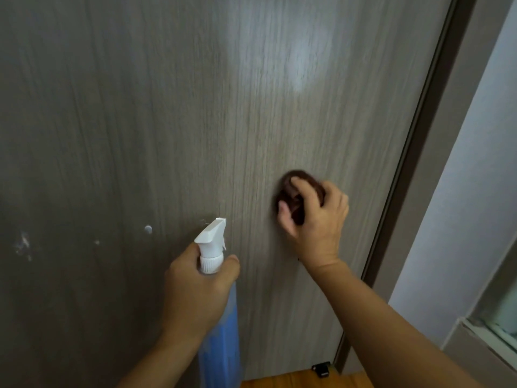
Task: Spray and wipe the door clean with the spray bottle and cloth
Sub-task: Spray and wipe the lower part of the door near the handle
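— Cloth (293,203)? 
— Bunched under right hand (316,217), fingers curled round it, pressed flat on door (140,121).
— Spray bottle (215,264)?
— Gripped upright in left hand (195,287), nozzle toward twelve. White smears (23,245) lying at nine o'clock, nearer left.

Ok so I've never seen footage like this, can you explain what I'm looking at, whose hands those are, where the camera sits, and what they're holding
No machine here: the one picture comes from a camera worn on a person's head, looking forward and down at their own bare hands. In front stands a grey wood-grain door. The left hand grips a spray bottle of blue liquid, its white nozzle pointing toward the door. The right hand presses a bunched dark brown cloth against the door. Pale spots mark the door's lower left. A strip of wooden floor shows below.
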Action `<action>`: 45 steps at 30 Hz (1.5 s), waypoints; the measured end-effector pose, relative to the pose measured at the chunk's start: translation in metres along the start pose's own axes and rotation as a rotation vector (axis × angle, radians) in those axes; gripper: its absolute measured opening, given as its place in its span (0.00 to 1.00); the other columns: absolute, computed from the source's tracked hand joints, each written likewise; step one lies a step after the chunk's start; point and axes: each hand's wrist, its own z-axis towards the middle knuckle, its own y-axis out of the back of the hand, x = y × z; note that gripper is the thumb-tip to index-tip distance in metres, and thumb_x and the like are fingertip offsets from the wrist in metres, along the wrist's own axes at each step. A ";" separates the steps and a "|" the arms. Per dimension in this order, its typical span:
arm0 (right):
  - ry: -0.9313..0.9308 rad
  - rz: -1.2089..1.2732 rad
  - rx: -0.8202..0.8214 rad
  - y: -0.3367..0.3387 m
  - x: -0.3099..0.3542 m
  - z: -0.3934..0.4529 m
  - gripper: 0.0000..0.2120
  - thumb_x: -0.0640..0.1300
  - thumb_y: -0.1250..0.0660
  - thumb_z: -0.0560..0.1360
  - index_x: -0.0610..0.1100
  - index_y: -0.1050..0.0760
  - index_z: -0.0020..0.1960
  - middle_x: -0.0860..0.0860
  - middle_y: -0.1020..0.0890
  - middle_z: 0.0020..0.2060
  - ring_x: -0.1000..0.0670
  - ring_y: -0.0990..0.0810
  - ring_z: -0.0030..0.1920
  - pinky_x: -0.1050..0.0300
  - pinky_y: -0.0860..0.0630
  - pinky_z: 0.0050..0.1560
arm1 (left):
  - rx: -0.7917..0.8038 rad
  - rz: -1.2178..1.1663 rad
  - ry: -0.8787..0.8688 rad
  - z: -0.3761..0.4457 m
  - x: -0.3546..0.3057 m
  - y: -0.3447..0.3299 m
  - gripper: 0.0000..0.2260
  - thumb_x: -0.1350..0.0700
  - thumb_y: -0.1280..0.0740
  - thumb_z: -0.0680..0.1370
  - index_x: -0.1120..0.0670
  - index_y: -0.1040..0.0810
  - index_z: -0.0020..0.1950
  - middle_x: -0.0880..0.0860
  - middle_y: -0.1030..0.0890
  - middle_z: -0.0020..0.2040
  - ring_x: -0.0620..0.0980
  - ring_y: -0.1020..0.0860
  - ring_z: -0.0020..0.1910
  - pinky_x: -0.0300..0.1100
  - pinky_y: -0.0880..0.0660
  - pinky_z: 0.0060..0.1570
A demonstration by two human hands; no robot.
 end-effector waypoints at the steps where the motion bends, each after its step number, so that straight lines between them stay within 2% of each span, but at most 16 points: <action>1: -0.056 0.005 -0.031 -0.001 0.003 0.008 0.22 0.57 0.30 0.75 0.53 0.28 0.68 0.39 0.26 0.59 0.38 0.29 0.55 0.46 0.32 0.55 | 0.000 0.002 -0.006 0.001 0.000 0.000 0.06 0.48 0.28 0.68 0.46 0.22 0.40 0.48 0.22 0.29 0.41 0.24 0.27 0.37 0.27 0.27; 3: -0.129 0.003 -0.064 -0.006 0.011 0.012 0.21 0.56 0.31 0.76 0.53 0.27 0.67 0.38 0.25 0.59 0.38 0.29 0.55 0.45 0.32 0.55 | 0.002 0.001 -0.014 0.001 0.002 0.000 0.06 0.48 0.29 0.68 0.46 0.23 0.39 0.47 0.22 0.29 0.41 0.25 0.26 0.36 0.27 0.28; 6: -0.135 0.006 -0.047 -0.012 0.025 -0.002 0.20 0.55 0.31 0.75 0.52 0.27 0.65 0.36 0.23 0.57 0.35 0.25 0.52 0.44 0.30 0.51 | 0.014 -0.012 -0.012 0.001 0.003 0.000 0.08 0.44 0.30 0.67 0.47 0.22 0.40 0.47 0.22 0.29 0.41 0.24 0.27 0.36 0.27 0.28; 9: -0.047 -0.010 0.033 -0.012 0.027 -0.025 0.20 0.55 0.30 0.74 0.52 0.27 0.63 0.37 0.21 0.55 0.36 0.24 0.49 0.45 0.28 0.48 | 0.036 -0.016 -0.012 0.002 0.004 -0.002 0.09 0.43 0.30 0.67 0.46 0.21 0.41 0.48 0.19 0.32 0.44 0.21 0.29 0.38 0.25 0.28; 14: 0.026 -0.033 0.181 0.000 0.020 -0.053 0.19 0.55 0.31 0.74 0.52 0.28 0.63 0.39 0.21 0.56 0.36 0.24 0.50 0.45 0.27 0.47 | 0.023 -0.003 -0.006 0.001 0.000 -0.009 0.08 0.45 0.29 0.67 0.48 0.22 0.39 0.48 0.21 0.30 0.41 0.23 0.28 0.36 0.27 0.27; 17: 0.038 0.016 0.239 0.011 0.013 -0.060 0.18 0.53 0.30 0.75 0.50 0.24 0.63 0.39 0.22 0.56 0.36 0.23 0.51 0.42 0.25 0.48 | 0.024 -0.002 -0.008 -0.003 -0.003 -0.014 0.08 0.47 0.29 0.68 0.51 0.22 0.38 0.49 0.20 0.31 0.42 0.23 0.28 0.36 0.27 0.27; 19: -0.110 0.081 0.206 0.019 0.006 -0.061 0.19 0.52 0.30 0.75 0.48 0.22 0.64 0.40 0.23 0.55 0.37 0.24 0.53 0.42 0.24 0.52 | 0.023 0.001 -0.007 -0.006 -0.004 -0.018 0.08 0.47 0.29 0.67 0.50 0.23 0.38 0.48 0.20 0.31 0.42 0.23 0.28 0.36 0.27 0.27; 23: -0.739 0.193 -0.100 0.031 -0.028 -0.046 0.19 0.48 0.30 0.78 0.47 0.23 0.68 0.41 0.27 0.59 0.38 0.26 0.60 0.36 0.26 0.62 | 0.050 -0.009 -0.023 -0.012 -0.008 -0.024 0.08 0.49 0.28 0.68 0.50 0.25 0.37 0.47 0.23 0.28 0.40 0.26 0.26 0.35 0.29 0.26; 25: -0.820 0.158 -0.162 0.038 -0.049 -0.043 0.19 0.47 0.32 0.80 0.46 0.25 0.69 0.40 0.28 0.61 0.38 0.28 0.62 0.37 0.28 0.66 | 0.057 -0.008 -0.030 -0.013 -0.008 -0.026 0.08 0.50 0.28 0.68 0.50 0.25 0.36 0.46 0.24 0.27 0.40 0.26 0.26 0.34 0.29 0.26; 27: -0.785 0.136 -0.118 0.040 -0.061 -0.053 0.19 0.46 0.33 0.81 0.45 0.26 0.71 0.39 0.29 0.64 0.38 0.30 0.63 0.42 0.29 0.67 | 0.058 0.001 -0.039 -0.014 -0.007 -0.027 0.08 0.51 0.28 0.69 0.49 0.25 0.35 0.45 0.24 0.27 0.40 0.26 0.25 0.34 0.29 0.26; 29: -0.750 0.115 -0.049 0.036 -0.066 -0.074 0.20 0.45 0.34 0.82 0.44 0.27 0.73 0.37 0.30 0.67 0.37 0.31 0.65 0.41 0.31 0.68 | 0.060 0.001 -0.048 -0.015 -0.007 -0.029 0.08 0.51 0.28 0.69 0.50 0.25 0.34 0.45 0.23 0.28 0.40 0.25 0.25 0.33 0.29 0.25; 32: -0.786 0.105 0.002 0.025 -0.061 -0.099 0.21 0.46 0.37 0.83 0.44 0.30 0.75 0.36 0.32 0.70 0.34 0.33 0.66 0.36 0.33 0.69 | 0.063 0.002 -0.051 -0.017 -0.007 -0.032 0.08 0.52 0.28 0.69 0.52 0.25 0.35 0.45 0.23 0.28 0.40 0.25 0.25 0.33 0.29 0.25; 36: -0.871 0.092 0.003 0.007 -0.032 -0.109 0.26 0.53 0.43 0.81 0.43 0.31 0.76 0.32 0.33 0.71 0.30 0.33 0.65 0.29 0.34 0.67 | 0.085 0.020 -0.042 -0.017 -0.007 -0.033 0.10 0.51 0.28 0.69 0.55 0.25 0.36 0.50 0.22 0.29 0.42 0.24 0.26 0.36 0.28 0.26; 39: -0.705 0.078 0.085 0.000 -0.008 -0.124 0.24 0.48 0.36 0.81 0.49 0.35 0.76 0.32 0.32 0.69 0.31 0.32 0.64 0.29 0.33 0.65 | 0.105 0.032 -0.042 -0.018 -0.007 -0.031 0.09 0.50 0.28 0.69 0.54 0.23 0.38 0.51 0.20 0.32 0.44 0.22 0.28 0.37 0.25 0.27; 41: -0.575 0.073 0.160 0.001 -0.003 -0.132 0.29 0.42 0.29 0.78 0.52 0.38 0.75 0.32 0.31 0.69 0.32 0.30 0.63 0.32 0.31 0.63 | 0.120 0.039 -0.052 -0.018 -0.007 -0.031 0.08 0.50 0.28 0.69 0.52 0.23 0.38 0.49 0.20 0.33 0.45 0.21 0.30 0.37 0.24 0.28; 45: -0.474 0.092 0.198 0.016 -0.024 -0.124 0.28 0.41 0.29 0.78 0.53 0.36 0.74 0.35 0.30 0.67 0.35 0.30 0.64 0.38 0.30 0.64 | 0.121 0.025 -0.038 -0.023 -0.003 -0.035 0.09 0.50 0.28 0.69 0.53 0.24 0.37 0.48 0.21 0.31 0.43 0.22 0.28 0.35 0.25 0.28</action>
